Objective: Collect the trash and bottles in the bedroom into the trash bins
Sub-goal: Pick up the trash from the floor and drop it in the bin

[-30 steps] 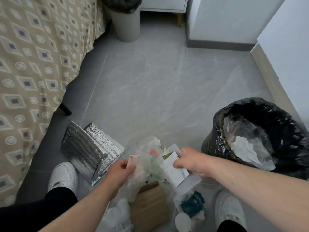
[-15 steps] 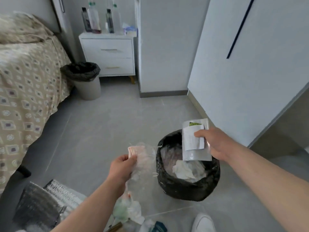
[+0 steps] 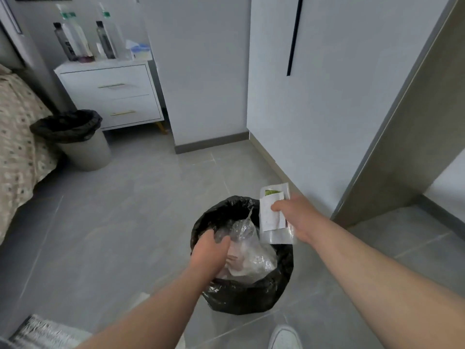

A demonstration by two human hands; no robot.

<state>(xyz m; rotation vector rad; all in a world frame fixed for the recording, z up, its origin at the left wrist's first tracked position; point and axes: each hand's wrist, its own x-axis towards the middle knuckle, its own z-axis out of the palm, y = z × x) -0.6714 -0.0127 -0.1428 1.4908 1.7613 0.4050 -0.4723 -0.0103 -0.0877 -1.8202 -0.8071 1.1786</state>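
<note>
A bin lined with a black bag (image 3: 251, 298) stands on the floor just in front of me. My left hand (image 3: 210, 251) reaches down inside its left rim and grips crumpled clear plastic wrapping (image 3: 247, 250) that lies in the bin. My right hand (image 3: 297, 217) hovers over the bin's right rim and pinches flat white paper packets (image 3: 273, 219), one with a green patch at its top. A second black-lined bin (image 3: 75, 139) stands beside the bed. Several bottles (image 3: 68, 41) stand on the white nightstand (image 3: 110, 91).
The patterned bed (image 3: 17, 152) runs along the left. A silver insulated bag (image 3: 42, 331) lies on the floor at bottom left. My white shoe (image 3: 284, 338) is beside the near bin. White cupboard doors (image 3: 327, 96) and a grey panel (image 3: 402, 147) close off the right side.
My left hand has carried the clear plastic from beside the bin down into it. My right hand stays over the bin's right rim with the packets. The view has tilted up and moved closer.
</note>
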